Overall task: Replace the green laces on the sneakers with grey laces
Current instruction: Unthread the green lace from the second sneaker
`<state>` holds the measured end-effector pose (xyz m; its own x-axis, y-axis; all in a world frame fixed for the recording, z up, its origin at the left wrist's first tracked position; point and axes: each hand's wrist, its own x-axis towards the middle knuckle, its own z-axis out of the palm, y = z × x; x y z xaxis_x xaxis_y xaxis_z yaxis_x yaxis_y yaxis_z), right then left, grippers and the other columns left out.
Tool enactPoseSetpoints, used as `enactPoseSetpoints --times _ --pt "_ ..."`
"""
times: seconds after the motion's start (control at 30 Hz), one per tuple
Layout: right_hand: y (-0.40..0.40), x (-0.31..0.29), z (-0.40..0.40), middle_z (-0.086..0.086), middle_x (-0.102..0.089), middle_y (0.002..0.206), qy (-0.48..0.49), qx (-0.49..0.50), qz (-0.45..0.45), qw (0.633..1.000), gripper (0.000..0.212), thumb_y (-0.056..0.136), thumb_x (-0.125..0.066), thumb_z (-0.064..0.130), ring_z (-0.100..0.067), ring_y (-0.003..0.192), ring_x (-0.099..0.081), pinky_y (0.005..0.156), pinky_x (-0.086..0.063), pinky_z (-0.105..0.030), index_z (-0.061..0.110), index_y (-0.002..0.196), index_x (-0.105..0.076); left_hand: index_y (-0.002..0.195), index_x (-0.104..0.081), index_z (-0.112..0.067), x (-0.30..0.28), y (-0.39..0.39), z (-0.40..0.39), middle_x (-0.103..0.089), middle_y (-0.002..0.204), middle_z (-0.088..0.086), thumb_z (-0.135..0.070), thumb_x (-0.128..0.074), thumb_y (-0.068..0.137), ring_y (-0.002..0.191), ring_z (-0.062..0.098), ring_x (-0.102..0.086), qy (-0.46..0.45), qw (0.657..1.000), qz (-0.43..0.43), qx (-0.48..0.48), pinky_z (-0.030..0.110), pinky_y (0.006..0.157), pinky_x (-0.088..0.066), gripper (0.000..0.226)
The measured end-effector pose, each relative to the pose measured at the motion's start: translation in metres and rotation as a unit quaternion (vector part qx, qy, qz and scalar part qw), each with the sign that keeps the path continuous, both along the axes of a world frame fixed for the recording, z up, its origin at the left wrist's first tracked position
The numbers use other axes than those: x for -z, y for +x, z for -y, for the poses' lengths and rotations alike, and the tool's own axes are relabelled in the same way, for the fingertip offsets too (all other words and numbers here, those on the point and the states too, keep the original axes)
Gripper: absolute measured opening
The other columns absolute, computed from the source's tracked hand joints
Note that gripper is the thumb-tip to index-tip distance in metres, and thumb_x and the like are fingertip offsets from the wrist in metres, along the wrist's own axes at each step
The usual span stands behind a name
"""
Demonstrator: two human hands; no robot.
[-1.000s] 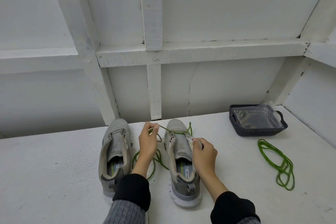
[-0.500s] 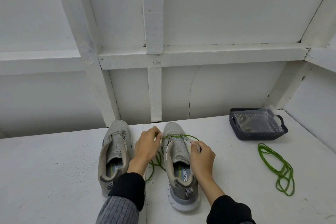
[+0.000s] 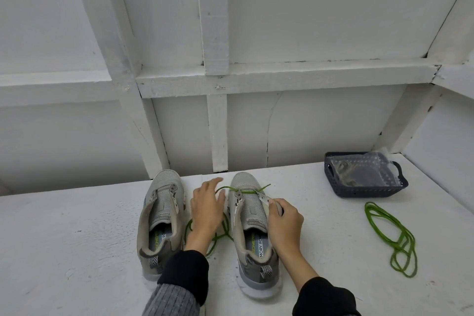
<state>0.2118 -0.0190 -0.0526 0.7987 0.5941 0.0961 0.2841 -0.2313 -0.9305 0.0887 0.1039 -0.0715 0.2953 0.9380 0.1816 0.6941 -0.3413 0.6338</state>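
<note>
A white painted table [image 3: 77, 251] carries two grey sneakers side by side, toes toward the wall. The left sneaker [image 3: 160, 215] has bare eyelets and no lace. The right sneaker [image 3: 252, 228] keeps a green lace [image 3: 241, 189] only across its front eyelets; the rest of that lace trails in loose loops on the table between the shoes. Well apart to the right stands a dark plastic basket [image 3: 369, 191] holding a clear bag [image 3: 364, 170], whose contents may be the grey laces, though the plastic hides them. Just in front of the basket lies a second green lace [image 3: 389, 236], coiled loosely on the table.

The left hand [image 3: 206, 209] lies between the shoes, fingers fairly straight and spread toward the green lace at the toe; whether the fingertips actually touch it cannot be told. The right hand [image 3: 283, 218] has its fingers curled, pinching the right-side eyelet flap [image 3: 264, 197] of the right sneaker.
</note>
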Motion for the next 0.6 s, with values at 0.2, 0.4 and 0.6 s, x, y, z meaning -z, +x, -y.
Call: enactPoseSetpoints --times 0.2,0.4,0.6 --pt "-0.001 -0.002 0.000 -0.001 -0.063 0.065 0.001 -0.001 0.006 1.000 0.024 0.094 -0.054 0.011 -0.010 0.061 -0.053 0.054 -0.039 -0.010 0.010 0.072 -0.064 0.094 -0.065 -0.036 0.002 0.008 0.001 -0.065 0.097 -0.019 -0.038 -0.056 0.096 0.100 0.008 -0.054 0.042 0.997 0.011 0.056 0.035 0.093 -0.029 0.010" --pt "0.000 -0.001 0.001 -0.001 -0.065 0.068 0.007 0.007 0.006 1.000 0.021 0.094 -0.054 0.011 -0.008 0.064 -0.055 0.056 -0.039 -0.006 0.007 0.079 -0.069 0.093 -0.057 -0.018 0.014 0.005 0.002 -0.065 0.098 0.002 -0.020 -0.049 0.097 0.085 0.020 -0.059 -0.061 0.984 0.143 -0.083 0.038 0.076 -0.048 0.008" --pt "-0.001 -0.003 0.001 0.000 -0.066 0.071 0.013 0.001 0.008 1.000 0.020 0.094 -0.054 0.010 -0.005 0.067 -0.056 0.057 -0.039 -0.005 0.009 0.082 -0.070 0.131 -0.055 -0.023 0.019 0.004 0.000 -0.056 0.125 -0.006 -0.028 -0.050 0.100 0.114 0.014 -0.051 -0.014 0.995 0.078 0.063 0.037 0.099 -0.042 0.032"
